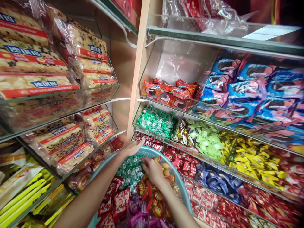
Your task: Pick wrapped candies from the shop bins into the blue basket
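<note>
A teal plastic basket (pixel 182 183) full of wrapped candies lies in front of me, under both forearms. My left hand (pixel 132 147) is at the basket's far rim, fingers stretched out beside a bin of red-and-white wrapped candies (pixel 152 143). It shows nothing held. Inside the basket, my right hand (pixel 152 169) has its fingers curled at the edge of the green wrapped candies (pixel 130 171); whatever they grip is hidden. Red packets (pixel 121 201), purple-wrapped candies (pixel 137 207) and red-and-gold wrapped candies (pixel 158 202) fill the nearer part.
Clear shelf bins ahead hold green candies (pixel 156 122), light green candies (pixel 206 137), yellow candies (pixel 256 161) and blue cookie packs (pixel 249 85). Packaged puffed snack bars (pixel 45 82) are stacked on the left shelves. A pale upright post (pixel 136 69) separates the shelf units.
</note>
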Tool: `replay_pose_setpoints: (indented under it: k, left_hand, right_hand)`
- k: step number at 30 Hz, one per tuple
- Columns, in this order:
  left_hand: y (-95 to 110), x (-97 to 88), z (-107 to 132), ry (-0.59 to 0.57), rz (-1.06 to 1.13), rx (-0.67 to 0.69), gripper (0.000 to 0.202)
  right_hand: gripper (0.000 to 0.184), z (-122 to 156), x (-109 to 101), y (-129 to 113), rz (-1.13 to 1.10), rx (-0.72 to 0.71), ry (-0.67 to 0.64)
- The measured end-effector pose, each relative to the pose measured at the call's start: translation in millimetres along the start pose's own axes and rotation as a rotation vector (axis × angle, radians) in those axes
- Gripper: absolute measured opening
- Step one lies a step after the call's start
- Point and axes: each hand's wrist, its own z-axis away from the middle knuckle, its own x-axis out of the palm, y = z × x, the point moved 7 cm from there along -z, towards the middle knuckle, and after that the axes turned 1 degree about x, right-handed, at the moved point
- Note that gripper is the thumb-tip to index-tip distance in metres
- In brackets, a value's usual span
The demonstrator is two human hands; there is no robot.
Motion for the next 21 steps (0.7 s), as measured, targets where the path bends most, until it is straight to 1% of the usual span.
replay_pose_setpoints:
  k: [3,6,9,14,21]
  left_hand:
    - [-1.4,2.4,-3.1,0.012,-0.020,0.042,0.094]
    - [-4.6,4.2,-5.4,0.015,-0.024,0.032,0.092]
    - [-4.9,5.2,-6.5,0.007,-0.012,0.022,0.090]
    - [-0.8,5.7,-7.7,0.012,-0.012,0.048,0.090]
    - [3.3,6.9,-6.1,0.006,0.001,0.085,0.089]
  right_hand:
    - [0.022,1.3,-6.3,2.3,0.001,0.026,0.040]
    - [0.019,2.7,-13.0,4.4,-0.033,0.025,0.086]
    - [0.020,3.5,-16.8,6.9,-0.085,0.010,0.115]
    - [0.022,5.1,-19.3,9.3,-0.174,-0.037,0.162]
    - [0.020,4.7,-18.4,13.7,-0.227,-0.027,0.179]
